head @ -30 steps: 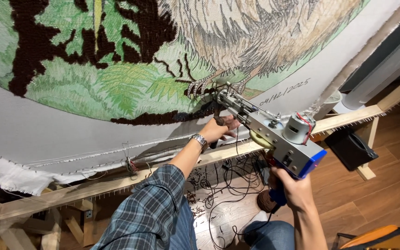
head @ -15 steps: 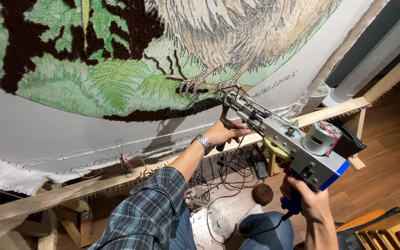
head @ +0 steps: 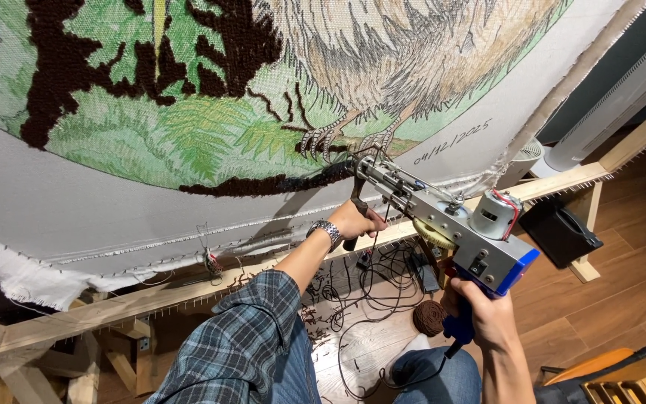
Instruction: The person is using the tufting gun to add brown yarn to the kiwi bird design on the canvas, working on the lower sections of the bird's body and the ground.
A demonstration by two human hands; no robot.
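I hold a tufting gun (head: 450,224) with a grey metal body and blue rear against a stretched cloth (head: 188,194). My left hand (head: 357,222), in a plaid sleeve with a metal wristwatch, grips the gun's black front handle. My right hand (head: 484,314) grips the blue rear handle low at the right. The needle tip touches a dark brown tufted strip (head: 278,183) under the feet of a drawn bird (head: 383,67). Green foliage and brown tufted patches fill the picture on the cloth.
A wooden frame (head: 151,295) holds the cloth. Below it on the wood floor lie tangled black cables (head: 383,299), a brown yarn ball (head: 429,318) and a black box (head: 562,232). A white fan (head: 521,161) stands at the right. An orange chair edge (head: 622,370) shows bottom right.
The gun and both hands have shifted right along the brown strip, and the view has swung so the cloth sits further left.
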